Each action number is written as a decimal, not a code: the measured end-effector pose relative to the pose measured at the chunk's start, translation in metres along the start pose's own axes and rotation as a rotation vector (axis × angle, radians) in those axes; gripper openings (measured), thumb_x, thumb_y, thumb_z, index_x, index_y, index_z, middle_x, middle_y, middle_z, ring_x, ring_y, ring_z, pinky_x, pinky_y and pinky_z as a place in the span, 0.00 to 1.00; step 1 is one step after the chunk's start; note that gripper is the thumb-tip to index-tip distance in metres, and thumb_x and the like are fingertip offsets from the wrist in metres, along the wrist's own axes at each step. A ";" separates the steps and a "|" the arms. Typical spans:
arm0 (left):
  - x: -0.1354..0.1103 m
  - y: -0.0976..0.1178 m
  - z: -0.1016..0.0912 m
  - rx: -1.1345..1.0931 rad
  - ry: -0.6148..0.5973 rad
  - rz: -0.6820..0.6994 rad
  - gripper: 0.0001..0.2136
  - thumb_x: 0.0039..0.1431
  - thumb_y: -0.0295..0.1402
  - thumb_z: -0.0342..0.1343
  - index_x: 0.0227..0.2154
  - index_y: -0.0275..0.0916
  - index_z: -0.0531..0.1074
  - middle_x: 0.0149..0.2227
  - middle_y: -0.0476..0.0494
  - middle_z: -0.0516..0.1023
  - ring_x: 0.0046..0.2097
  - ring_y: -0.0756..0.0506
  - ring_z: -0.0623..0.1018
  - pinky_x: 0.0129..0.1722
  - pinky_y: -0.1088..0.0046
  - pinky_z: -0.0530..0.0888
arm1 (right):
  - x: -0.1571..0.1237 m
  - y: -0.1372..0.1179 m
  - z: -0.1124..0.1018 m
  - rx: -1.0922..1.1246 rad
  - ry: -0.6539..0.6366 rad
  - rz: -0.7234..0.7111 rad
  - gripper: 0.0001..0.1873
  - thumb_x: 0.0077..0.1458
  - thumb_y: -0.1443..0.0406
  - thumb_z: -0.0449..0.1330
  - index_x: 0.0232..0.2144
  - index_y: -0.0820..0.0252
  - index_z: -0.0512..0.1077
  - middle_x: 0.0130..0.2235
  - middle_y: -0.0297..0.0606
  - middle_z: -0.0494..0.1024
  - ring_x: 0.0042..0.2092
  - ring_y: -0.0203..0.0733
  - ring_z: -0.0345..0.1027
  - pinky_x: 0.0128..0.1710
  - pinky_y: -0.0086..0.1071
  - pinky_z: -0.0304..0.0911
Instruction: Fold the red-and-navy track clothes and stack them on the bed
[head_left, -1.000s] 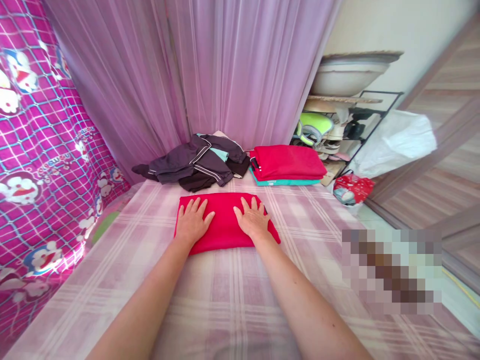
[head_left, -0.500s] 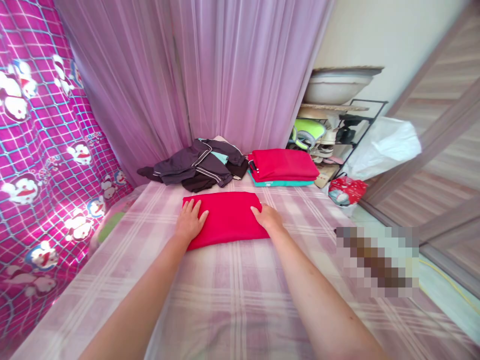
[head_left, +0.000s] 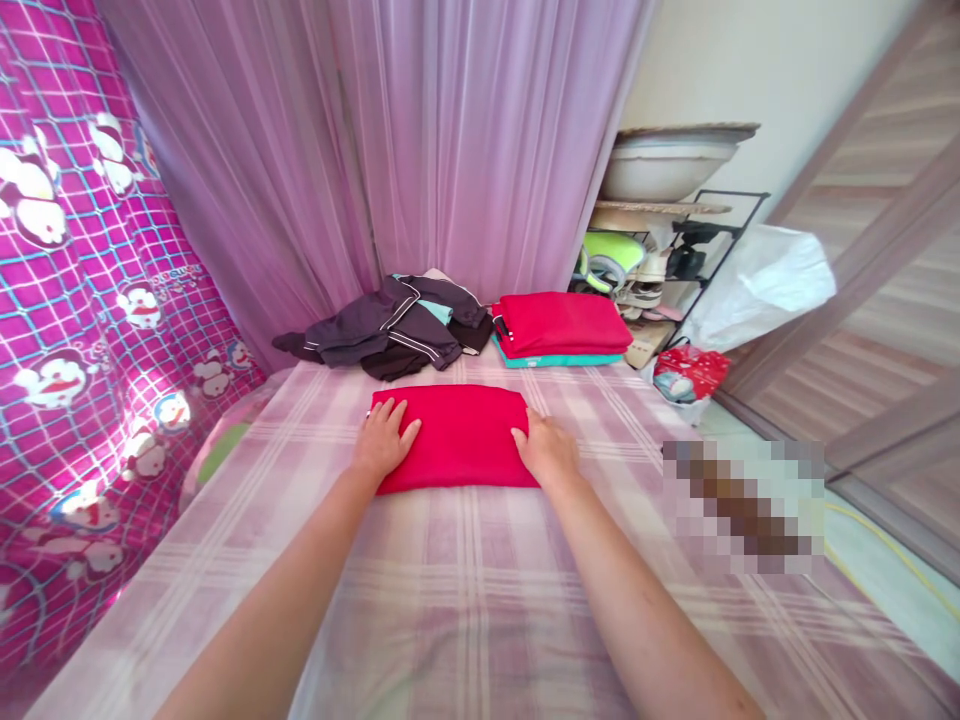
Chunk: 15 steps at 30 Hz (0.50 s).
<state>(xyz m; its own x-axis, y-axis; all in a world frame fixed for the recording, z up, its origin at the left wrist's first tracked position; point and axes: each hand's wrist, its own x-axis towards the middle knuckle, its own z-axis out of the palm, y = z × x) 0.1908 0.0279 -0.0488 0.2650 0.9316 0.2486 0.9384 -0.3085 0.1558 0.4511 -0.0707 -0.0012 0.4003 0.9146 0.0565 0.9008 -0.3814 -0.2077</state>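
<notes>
A lilac curtain (head_left: 480, 130) hangs behind a plaid cloth (head_left: 435, 590); on the cloth a folded red garment (head_left: 461, 440) lies flat before the person, its long axis running left to right across the view. The left hand (head_left: 381, 440) rests on its left end, grip wide, fingers slightly spread; the right hand (head_left: 550, 450) meets its right edge, thumb on top, grip closure indeterminable. Dark clothing (head_left: 360, 328) lies beyond.

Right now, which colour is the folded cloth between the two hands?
The folded cloth is red; the head view shows it.
</notes>
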 end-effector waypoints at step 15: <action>0.001 -0.012 0.019 -0.086 0.085 -0.020 0.29 0.66 0.51 0.45 0.63 0.38 0.64 0.67 0.35 0.63 0.68 0.35 0.61 0.65 0.52 0.62 | 0.035 -0.070 0.031 0.066 -0.185 -0.283 0.36 0.66 0.45 0.39 0.70 0.50 0.51 0.73 0.42 0.47 0.72 0.56 0.35 0.66 0.62 0.34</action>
<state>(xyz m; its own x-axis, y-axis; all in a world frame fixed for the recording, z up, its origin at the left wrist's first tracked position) 0.1835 0.0359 -0.0686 0.2234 0.9193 0.3240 0.9198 -0.3089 0.2421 0.3964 -0.0080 -0.0151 0.0937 0.9940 -0.0564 0.9564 -0.1056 -0.2722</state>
